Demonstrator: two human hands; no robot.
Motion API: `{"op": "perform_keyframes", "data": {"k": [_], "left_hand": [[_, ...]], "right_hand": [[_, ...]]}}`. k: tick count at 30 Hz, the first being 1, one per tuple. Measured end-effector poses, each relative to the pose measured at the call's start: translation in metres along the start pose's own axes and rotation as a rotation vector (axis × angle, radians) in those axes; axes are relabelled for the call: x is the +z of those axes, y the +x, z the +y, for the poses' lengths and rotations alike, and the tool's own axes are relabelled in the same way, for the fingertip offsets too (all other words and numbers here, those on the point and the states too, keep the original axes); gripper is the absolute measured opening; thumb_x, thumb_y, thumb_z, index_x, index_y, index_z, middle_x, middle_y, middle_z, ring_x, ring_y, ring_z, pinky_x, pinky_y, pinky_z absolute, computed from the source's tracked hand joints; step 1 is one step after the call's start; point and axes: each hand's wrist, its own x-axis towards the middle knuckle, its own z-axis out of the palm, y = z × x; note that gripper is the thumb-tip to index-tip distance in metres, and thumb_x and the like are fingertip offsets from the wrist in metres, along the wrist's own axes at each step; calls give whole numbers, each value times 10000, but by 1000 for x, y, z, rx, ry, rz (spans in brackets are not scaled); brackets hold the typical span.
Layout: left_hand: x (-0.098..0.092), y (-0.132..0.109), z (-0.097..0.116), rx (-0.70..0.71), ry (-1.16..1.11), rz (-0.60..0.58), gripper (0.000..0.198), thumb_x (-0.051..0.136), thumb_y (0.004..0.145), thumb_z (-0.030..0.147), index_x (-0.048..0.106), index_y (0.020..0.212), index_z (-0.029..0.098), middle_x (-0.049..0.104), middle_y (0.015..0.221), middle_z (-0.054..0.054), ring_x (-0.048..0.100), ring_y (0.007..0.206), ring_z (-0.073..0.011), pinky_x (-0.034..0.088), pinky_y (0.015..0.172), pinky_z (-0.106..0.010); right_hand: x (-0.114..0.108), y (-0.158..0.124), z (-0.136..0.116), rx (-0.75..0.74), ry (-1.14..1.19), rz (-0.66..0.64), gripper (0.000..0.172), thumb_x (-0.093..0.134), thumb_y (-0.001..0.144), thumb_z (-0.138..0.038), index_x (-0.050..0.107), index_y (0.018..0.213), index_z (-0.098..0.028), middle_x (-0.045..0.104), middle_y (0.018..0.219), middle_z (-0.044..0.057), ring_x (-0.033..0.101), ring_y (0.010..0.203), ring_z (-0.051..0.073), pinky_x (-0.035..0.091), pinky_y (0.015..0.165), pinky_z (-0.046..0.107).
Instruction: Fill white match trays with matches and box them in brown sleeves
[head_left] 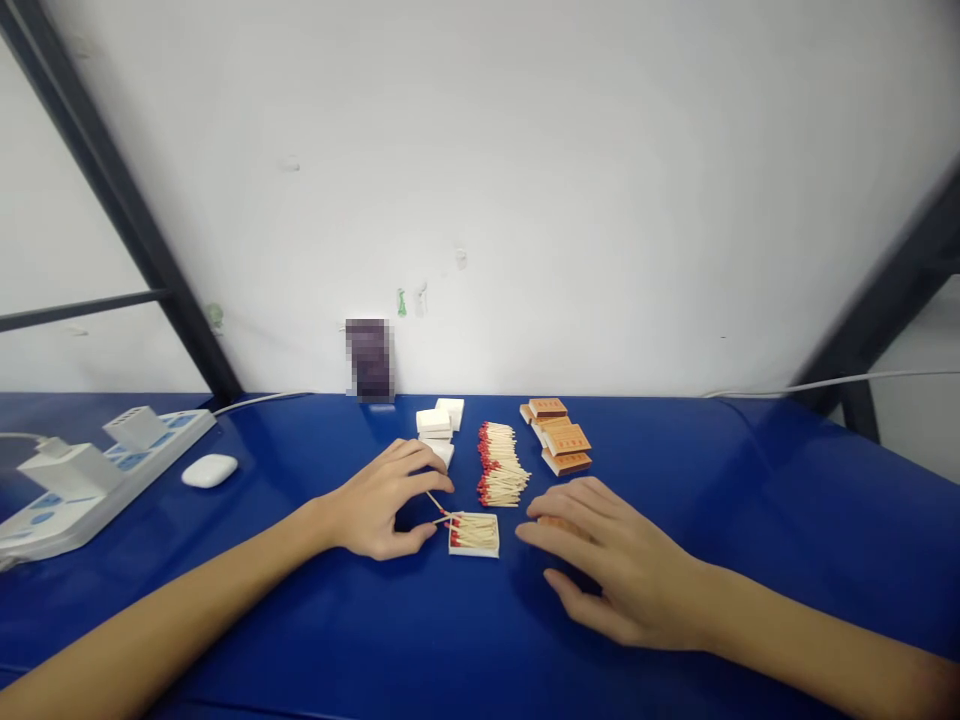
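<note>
My left hand (386, 500) pinches a match or two (437, 505) at the left edge of a white matchbox tray (474, 534) filled with red-tipped matches. My right hand (611, 570) lies to the right of the tray, fingers stretched out over an orange box sleeve (556, 522) that shows only under the fingertips. Behind the tray sits a pile of loose matches (501, 465). Several white empty trays (439, 425) are stacked at the back left of the pile, and several orange sleeves (559, 435) at the back right.
All rests on a blue table (675, 470) against a white wall. A white power strip with plugs (82, 470) and a white earbud case (209, 470) lie at the left. A small dark blurred object (369, 360) stands by the wall. Dark frame bars rise on both sides.
</note>
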Motion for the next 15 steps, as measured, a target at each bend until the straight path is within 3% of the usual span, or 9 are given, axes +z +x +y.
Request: {"op": "perform_keyframes", "data": {"k": [6, 15], "left_hand": [[1, -4, -4, -71, -38, -25, 323, 680, 834, 348, 647, 1125, 211, 605, 1203, -93, 550, 1120, -262, 395, 1008, -413], [6, -2, -6, -83, -208, -2, 167, 581, 940, 250, 730, 1007, 213, 658, 1085, -71, 627, 1000, -182, 501, 915, -303]], "right_hand": [[21, 29, -20, 4, -64, -94, 397, 504, 930, -243, 560, 1318, -177, 590, 1355, 115, 507, 1249, 291, 385, 1059, 481], [38, 33, -18, -39, -86, -9, 297, 497, 975, -224, 631, 1240, -227, 685, 1253, 24, 554, 1216, 220, 393, 1071, 411]]}}
